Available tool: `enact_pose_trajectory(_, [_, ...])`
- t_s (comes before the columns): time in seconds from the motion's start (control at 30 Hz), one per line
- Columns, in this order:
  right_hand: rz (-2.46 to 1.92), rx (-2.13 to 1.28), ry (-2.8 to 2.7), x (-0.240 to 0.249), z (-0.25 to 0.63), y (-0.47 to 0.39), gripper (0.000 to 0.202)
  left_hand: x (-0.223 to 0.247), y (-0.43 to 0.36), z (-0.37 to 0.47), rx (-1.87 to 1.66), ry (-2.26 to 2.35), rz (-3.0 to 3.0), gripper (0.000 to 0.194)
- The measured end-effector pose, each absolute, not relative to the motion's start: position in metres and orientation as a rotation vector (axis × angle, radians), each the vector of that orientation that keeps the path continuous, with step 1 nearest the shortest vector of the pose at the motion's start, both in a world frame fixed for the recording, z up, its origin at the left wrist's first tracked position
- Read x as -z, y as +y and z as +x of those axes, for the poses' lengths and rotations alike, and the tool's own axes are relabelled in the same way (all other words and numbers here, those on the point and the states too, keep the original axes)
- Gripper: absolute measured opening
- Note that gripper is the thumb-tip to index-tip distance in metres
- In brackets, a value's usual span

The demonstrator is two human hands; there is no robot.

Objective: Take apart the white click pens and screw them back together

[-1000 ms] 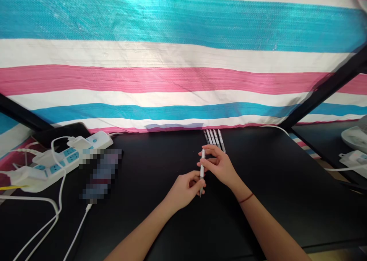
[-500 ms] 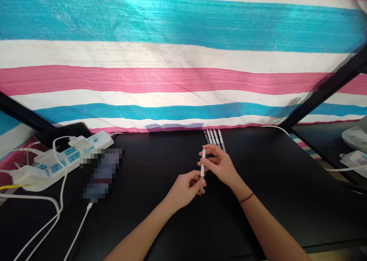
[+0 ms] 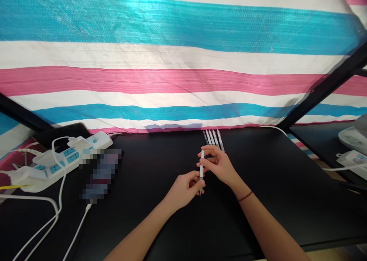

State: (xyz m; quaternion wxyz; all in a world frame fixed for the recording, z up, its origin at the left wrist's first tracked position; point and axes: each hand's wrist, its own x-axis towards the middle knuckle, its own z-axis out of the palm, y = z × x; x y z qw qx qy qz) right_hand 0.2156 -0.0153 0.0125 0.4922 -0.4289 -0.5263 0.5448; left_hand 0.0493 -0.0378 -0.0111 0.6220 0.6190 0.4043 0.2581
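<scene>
A white pen (image 3: 202, 171) with a grey grip is held between my two hands, its dark tip pointing down toward me. My left hand (image 3: 187, 188) pinches the grey lower part near the tip. Thumb and fingers of my right hand (image 3: 219, 164) close around the white upper barrel. Just beyond my right hand, several similar white pens (image 3: 212, 136) lie side by side on the black table (image 3: 155, 158); the near ends of some are hidden behind that hand.
At the left stands a white power strip (image 3: 65, 161) with plugs and white cables (image 3: 61, 184). Beside it lies a pixelated, phone-like item (image 3: 101, 175) with a white cord. A striped sheet (image 3: 177, 81) hangs behind the table. Black frame bars (image 3: 318, 89) slant at both sides.
The view has shifted very slightly. Both hands keep the same grip on the pen, and the row of pens has not moved.
</scene>
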Motion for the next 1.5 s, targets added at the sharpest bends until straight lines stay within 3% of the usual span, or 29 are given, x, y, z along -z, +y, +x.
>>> enact_pose_trajectory(0.13, [-1.020, -1.317, -1.265, -0.008, 0.215, -0.014, 0.057, 0.012, -0.036, 0.049, -0.732, 0.959, 1.362, 0.023])
enact_pose_trajectory(0.33, [-1.087, -1.061, -1.736, -0.003, 0.201, -0.022, 0.016, 0.013, -0.026, 0.043, -1.098, 1.049, 1.013, 0.027])
enact_pose_trajectory(0.57, [-1.247, -0.799, -1.786, 0.002, 0.201, -0.017, 0.013, 0.014, -0.022, 0.041, -1.068, 1.038, 1.010, 0.039])
enact_pose_trajectory(0.73, [-1.689, -0.522, -1.463, 0.009, 0.264, 0.006, 0.027, 0.016, -0.024, 0.043, -1.028, 1.084, 1.108, 0.043])
enact_pose_trajectory(0.9, [-2.155, -0.304, -1.495, 0.014, 0.304, 0.016, 0.026, 0.016, -0.024, 0.042, -0.986, 1.089, 1.161, 0.039])
enact_pose_trajectory(1.2, [-2.200, -0.282, -1.606, 0.021, 0.295, 0.018, 0.028, 0.016, -0.024, 0.042, -0.958, 1.094, 1.176, 0.039])
enact_pose_trajectory(1.3, [-2.183, -0.296, -1.619, 0.022, 0.297, 0.018, 0.027, 0.015, -0.024, 0.039, -0.943, 1.151, 1.310, 0.037])
enact_pose_trajectory(1.5, [-2.053, -0.145, -1.565, 0.015, 0.287, 0.014, 0.028, 0.005, -0.011, 0.020, -0.951, 1.378, 2.118, 0.023])
